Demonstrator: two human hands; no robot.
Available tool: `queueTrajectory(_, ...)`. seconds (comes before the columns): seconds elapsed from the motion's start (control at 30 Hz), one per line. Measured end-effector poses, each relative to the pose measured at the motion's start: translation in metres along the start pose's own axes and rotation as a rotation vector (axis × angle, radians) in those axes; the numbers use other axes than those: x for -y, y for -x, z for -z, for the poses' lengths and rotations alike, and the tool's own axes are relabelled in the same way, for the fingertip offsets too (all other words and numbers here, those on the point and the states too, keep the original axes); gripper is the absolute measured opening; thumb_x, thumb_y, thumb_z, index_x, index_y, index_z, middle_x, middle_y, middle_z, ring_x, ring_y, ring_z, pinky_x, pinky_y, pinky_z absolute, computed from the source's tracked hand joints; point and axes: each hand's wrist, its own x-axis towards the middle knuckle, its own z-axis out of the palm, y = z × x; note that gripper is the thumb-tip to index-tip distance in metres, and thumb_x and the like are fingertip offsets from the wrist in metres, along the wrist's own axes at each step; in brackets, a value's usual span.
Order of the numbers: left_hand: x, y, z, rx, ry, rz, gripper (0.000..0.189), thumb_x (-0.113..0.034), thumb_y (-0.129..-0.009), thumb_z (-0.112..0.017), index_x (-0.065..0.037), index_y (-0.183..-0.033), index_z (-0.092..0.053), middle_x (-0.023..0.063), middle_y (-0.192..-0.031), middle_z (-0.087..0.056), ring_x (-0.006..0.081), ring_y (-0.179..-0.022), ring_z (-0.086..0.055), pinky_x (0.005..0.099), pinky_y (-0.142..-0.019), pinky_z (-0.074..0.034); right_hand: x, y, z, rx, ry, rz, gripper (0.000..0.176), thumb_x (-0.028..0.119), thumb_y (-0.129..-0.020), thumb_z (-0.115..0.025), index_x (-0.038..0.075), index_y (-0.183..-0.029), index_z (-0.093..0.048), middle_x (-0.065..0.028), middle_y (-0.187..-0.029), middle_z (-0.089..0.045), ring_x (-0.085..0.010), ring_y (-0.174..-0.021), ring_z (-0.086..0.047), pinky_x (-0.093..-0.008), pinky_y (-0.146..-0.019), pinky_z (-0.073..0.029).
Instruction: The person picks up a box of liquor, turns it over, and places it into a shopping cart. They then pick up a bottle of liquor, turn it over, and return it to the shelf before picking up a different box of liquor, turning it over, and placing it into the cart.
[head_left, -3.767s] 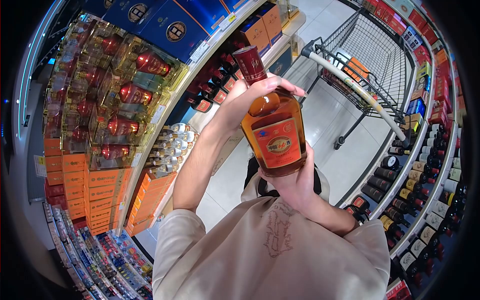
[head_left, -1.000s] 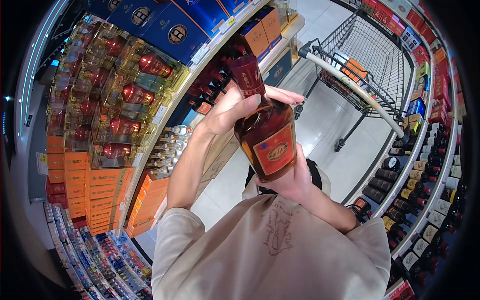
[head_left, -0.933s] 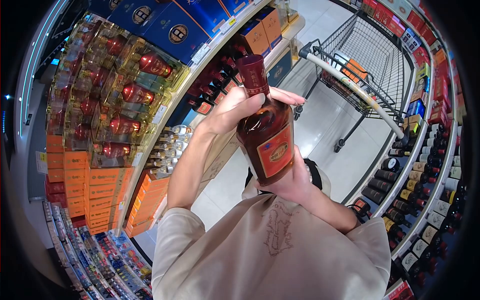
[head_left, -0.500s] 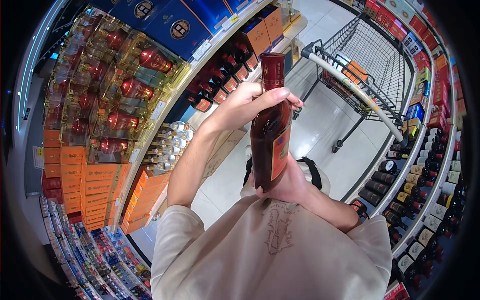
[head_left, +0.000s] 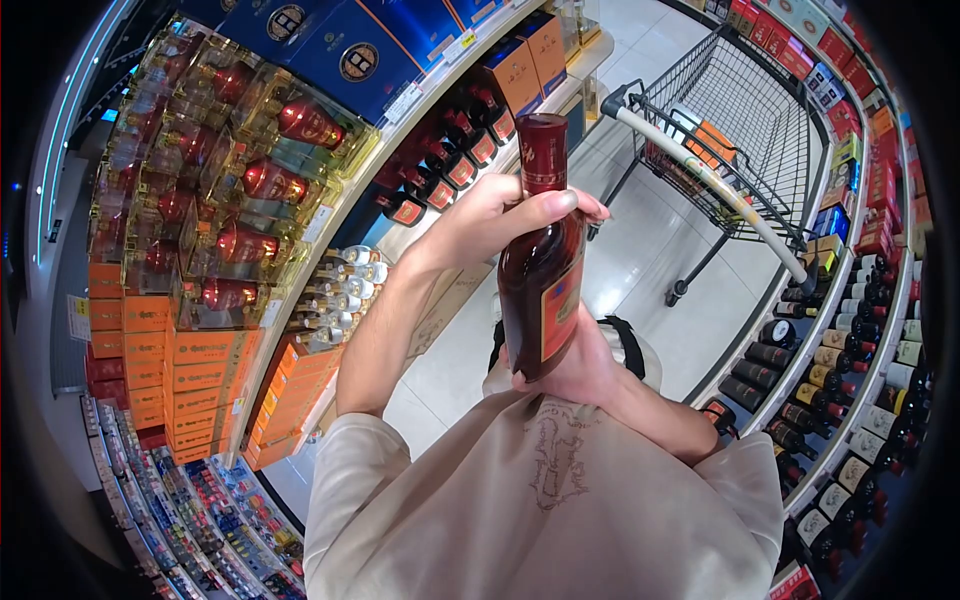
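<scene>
A dark brown glass liquor bottle [head_left: 530,285] with a red sealed cap and an orange-red label stands nearly upright in front of my chest. My left hand [head_left: 505,215] wraps round its neck just below the cap, thumb across the front. Under the base, my right hand [head_left: 575,365] grips the bottom of the bottle, its palm partly hidden behind the glass. The label faces toward the right and is seen at a slant.
A wire shopping cart [head_left: 720,140] holding an orange-and-white item stands ahead on the right. At left, shelves carry boxed red bottles [head_left: 275,180], blue boxes [head_left: 360,60], orange boxes [head_left: 205,365] and similar dark bottles [head_left: 440,190]. Wine bottles [head_left: 835,380] line the right shelves.
The bottle has tilted and turned slightly in my hands, its cap shifting a little left and down. Both hands keep their hold; the cart has not moved.
</scene>
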Motion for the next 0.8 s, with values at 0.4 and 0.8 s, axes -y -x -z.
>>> queueTrajectory(0.4,0.005,0.001,0.001,0.055,-0.004,-0.071,0.046,-0.040,-0.109,-0.051,-0.001,-0.124,-0.072,0.0112,-0.126,-0.072,0.0211,-0.117,-0.066,0.0370,-0.105,-0.050,0.002,0.000,0.007,-0.027,-0.008,0.057,0.066,0.065,-0.104,-0.031,0.013,-0.133,-0.059,-0.0135,-0.111,-0.072,-0.0357,-0.095,-0.070,-0.0520,-0.074,-0.056)
queueTrajectory(0.8,0.005,0.001,-0.005,0.023,0.177,-0.092,0.060,-0.050,-0.108,-0.046,0.002,-0.134,-0.064,0.0156,-0.136,-0.067,0.0255,-0.128,-0.062,0.0398,-0.110,-0.048,0.005,0.008,0.019,-0.063,0.099,0.283,0.070,0.066,-0.103,-0.028,0.017,-0.149,-0.048,-0.0060,-0.146,-0.056,-0.0260,-0.121,-0.057,-0.0544,-0.099,-0.043)
